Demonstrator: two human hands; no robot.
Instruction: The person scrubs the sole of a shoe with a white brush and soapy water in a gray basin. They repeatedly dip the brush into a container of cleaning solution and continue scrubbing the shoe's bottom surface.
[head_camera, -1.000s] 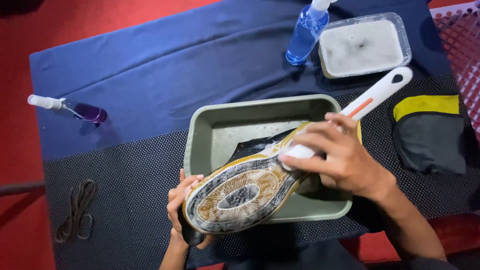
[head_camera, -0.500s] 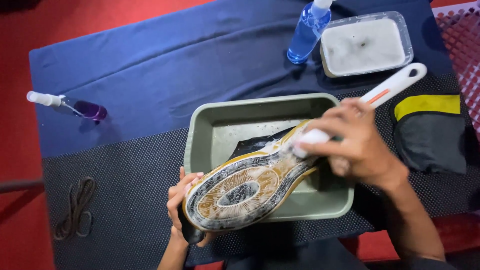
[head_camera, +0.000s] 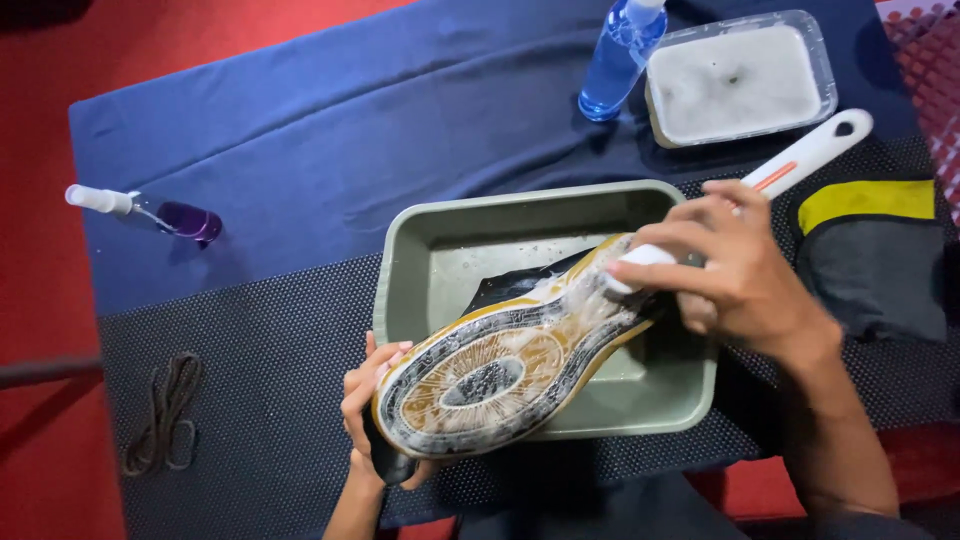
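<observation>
A shoe (head_camera: 500, 375) lies sole-up over a grey-green rectangular tub (head_camera: 410, 260), its patterned yellow-edged sole wet and foamy. My left hand (head_camera: 368, 400) grips the shoe's toe end at the tub's near left corner. My right hand (head_camera: 735, 265) holds a white-handled brush (head_camera: 800, 160) with an orange stripe, its head pressed on the heel end of the sole. The bristles are hidden under my fingers and foam.
A blue spray bottle (head_camera: 615, 60) and a clear container of soapy water (head_camera: 740, 80) stand at the back right. A small purple spray bottle (head_camera: 165, 215) lies at left. Dark laces (head_camera: 165, 415) rest near left. A black and yellow cloth item (head_camera: 870, 250) sits at right.
My right hand and the brush have slid right along the sole toward the heel end. The left hand and shoe stay in place.
</observation>
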